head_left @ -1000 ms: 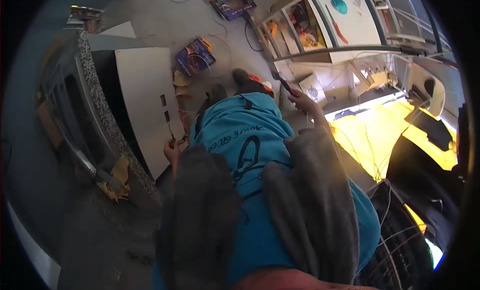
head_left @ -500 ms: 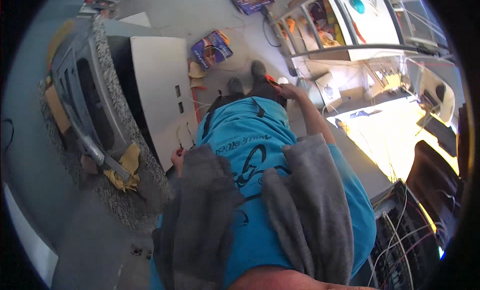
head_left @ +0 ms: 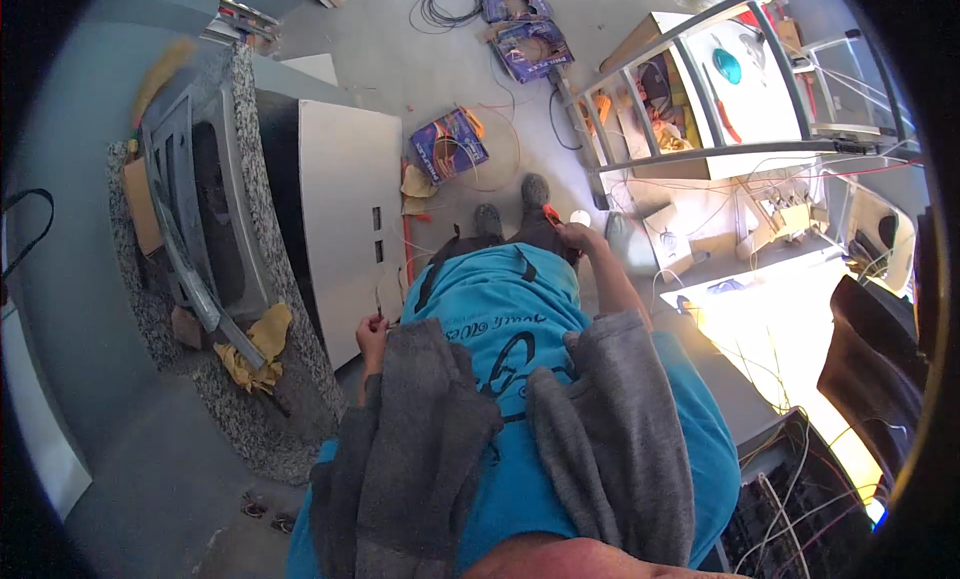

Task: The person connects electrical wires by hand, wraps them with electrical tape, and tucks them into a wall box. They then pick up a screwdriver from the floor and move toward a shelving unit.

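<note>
Near the centre left of the frame, the left hand (head_left: 372,331) is closed on a thin wire (head_left: 379,301) that stands up from the fingers, just beside the white cabinet panel (head_left: 345,194) with its two small cut-outs (head_left: 378,234). In the centre, a little higher, the right hand (head_left: 578,237) is clamped on a small orange tool (head_left: 551,215); the hands are well apart. I judge the wiring work to be in its early part: the cut-outs look empty. A box of coiled wire (head_left: 450,145) lies on the floor above the panel, and a yellow rag (head_left: 258,347) rests on the granite counter (head_left: 262,169).
</note>
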{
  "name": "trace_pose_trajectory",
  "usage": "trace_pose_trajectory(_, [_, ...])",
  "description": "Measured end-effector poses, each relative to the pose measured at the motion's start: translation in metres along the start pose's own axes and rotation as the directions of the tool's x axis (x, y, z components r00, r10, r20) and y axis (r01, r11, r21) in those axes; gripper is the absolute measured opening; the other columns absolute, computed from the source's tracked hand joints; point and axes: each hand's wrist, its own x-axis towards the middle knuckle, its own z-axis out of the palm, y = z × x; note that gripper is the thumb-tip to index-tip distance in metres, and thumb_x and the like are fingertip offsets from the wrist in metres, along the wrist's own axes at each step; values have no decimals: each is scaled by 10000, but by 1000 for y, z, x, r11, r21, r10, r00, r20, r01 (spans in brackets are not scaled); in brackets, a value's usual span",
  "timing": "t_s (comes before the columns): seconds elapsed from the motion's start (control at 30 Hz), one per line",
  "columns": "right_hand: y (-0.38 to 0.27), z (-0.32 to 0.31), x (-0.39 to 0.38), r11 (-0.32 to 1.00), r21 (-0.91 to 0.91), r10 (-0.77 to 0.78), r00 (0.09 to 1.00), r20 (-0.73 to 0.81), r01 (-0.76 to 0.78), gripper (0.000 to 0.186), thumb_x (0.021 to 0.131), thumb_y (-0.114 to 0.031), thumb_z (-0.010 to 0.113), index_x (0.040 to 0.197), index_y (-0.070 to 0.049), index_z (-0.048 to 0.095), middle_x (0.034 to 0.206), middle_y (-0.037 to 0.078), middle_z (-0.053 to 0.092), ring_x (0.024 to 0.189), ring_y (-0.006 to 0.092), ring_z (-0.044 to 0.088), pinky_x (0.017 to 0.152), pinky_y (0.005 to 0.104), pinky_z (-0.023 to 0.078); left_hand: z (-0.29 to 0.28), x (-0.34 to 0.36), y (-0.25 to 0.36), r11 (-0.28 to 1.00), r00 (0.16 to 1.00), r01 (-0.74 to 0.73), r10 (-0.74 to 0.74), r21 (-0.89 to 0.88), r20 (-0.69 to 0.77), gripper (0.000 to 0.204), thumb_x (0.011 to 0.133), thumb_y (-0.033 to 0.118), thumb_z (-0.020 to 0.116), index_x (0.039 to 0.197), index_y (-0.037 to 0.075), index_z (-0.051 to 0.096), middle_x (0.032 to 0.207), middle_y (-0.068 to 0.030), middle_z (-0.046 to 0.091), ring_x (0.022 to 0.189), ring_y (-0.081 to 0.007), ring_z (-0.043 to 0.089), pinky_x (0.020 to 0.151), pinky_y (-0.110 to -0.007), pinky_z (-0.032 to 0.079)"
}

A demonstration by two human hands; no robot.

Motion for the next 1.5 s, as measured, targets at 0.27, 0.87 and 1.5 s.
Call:
trace_pose_trajectory(0.27, [-12,4,27,998,7,58,998,0,-58,450,794,-376,552,1152,-130,670,1130,138,670,1003,255,667,835,392,523,-17,-10,-80,975,979,-167,147,148,140,150,837,92,686,943,-10,656,770,-96,675,680,-136,610,654,-299,501])
trace_pose_trajectory(0.87, [-57,40,69,976,-189,0,872,-490,-107,347,871,-299,510,1016,-58,715,1169,236,616,1108,441,552,895,497,471,-33,16,98,981,998,-62,63,182,2,173,863,110,659,974,-20,634,780,-95,654,720,-173,623,662,-320,486])
trace_pose_trajectory(1.5, [-295,-127,-201,-38,764,-705,525,-478,644,662,997,-510,359,1471,-55,277,1417,129,433,1273,251,448,1050,384,360,-24,73,428,521,865,-358,497,-775,-65,163,878,-21,635,1039,-24,615,958,-92,666,898,-154,640,823,-257,507])
